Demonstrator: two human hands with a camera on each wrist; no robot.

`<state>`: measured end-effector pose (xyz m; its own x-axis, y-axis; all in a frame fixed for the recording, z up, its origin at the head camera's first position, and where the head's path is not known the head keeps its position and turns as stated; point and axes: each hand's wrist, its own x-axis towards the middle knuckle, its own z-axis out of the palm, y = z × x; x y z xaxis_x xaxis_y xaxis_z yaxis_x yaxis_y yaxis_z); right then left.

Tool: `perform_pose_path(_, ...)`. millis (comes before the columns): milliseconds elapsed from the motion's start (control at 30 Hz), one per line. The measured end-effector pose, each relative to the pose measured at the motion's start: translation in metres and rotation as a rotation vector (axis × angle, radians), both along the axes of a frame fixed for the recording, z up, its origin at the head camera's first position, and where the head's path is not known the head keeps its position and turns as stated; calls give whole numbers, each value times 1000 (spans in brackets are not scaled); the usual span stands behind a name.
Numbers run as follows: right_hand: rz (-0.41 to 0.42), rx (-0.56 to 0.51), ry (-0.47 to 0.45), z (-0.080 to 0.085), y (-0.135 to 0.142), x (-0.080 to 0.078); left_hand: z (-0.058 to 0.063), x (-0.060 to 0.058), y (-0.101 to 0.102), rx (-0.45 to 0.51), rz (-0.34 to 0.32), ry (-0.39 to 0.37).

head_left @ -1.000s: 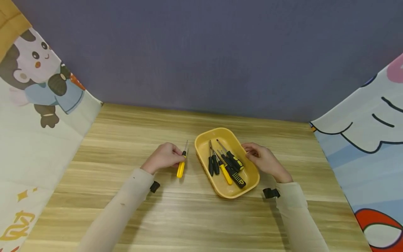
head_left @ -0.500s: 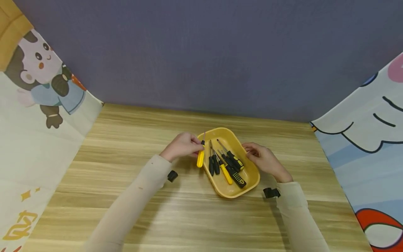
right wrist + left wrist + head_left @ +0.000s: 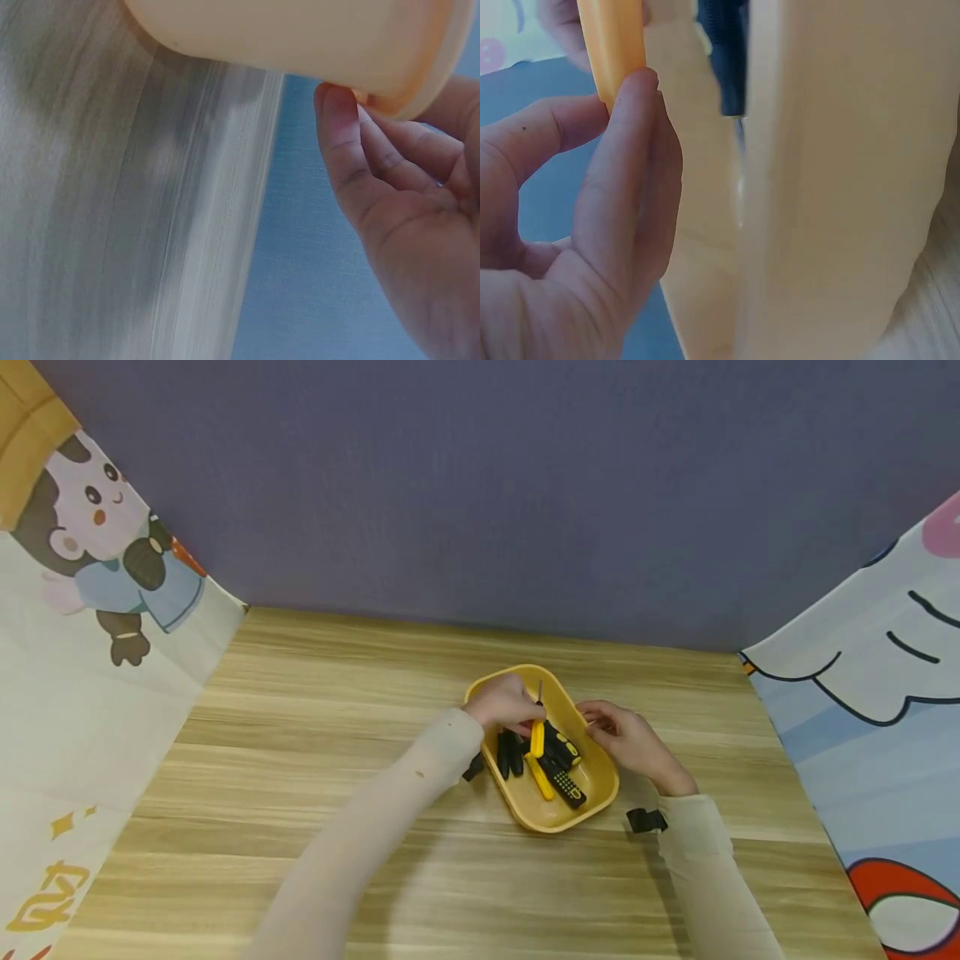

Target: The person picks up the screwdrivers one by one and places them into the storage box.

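Note:
Over the yellow plastic basket (image 3: 551,823), my left hand (image 3: 502,700) pinches a screwdriver (image 3: 537,739) by its yellow handle, the thin shank pointing away from me. The left wrist view shows thumb and fingertips on the handle's end. My right hand (image 3: 630,740) holds the basket's right rim, with fingers on both sides of it in the right wrist view. Inside the basket lie black-handled screwdrivers (image 3: 510,755), another yellow-handled one (image 3: 540,779) and a thick black handle with yellow dots (image 3: 567,787). The left hand covers some of their shanks.
The basket stands on a wood-grain table (image 3: 315,718). A dark blue-grey wall (image 3: 480,502) rises behind the table, and printed cartoon panels (image 3: 97,543) line both sides. Black straps sit at both wrists.
My left hand has carried the yellow-handled screwdriver rightward from the table beside the basket to over its contents. The right hand and the basket have stayed in place.

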<state>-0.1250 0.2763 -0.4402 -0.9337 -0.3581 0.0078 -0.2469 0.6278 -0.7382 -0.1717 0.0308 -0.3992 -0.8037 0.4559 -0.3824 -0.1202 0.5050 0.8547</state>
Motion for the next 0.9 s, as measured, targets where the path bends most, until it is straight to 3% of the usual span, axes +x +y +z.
perform_pose_path(200, -2, 4, 4, -2, 0, -1, -3, -2, 13, -100, -11, -17)
perform_pose_path(467, -8, 4, -7, -3, -2, -1, -4, -3, 15, -166, -35, 4)
perform_pose_path(900, 2, 4, -1, -2, -3, -2, -1, 0, 10, -145, -58, 17)
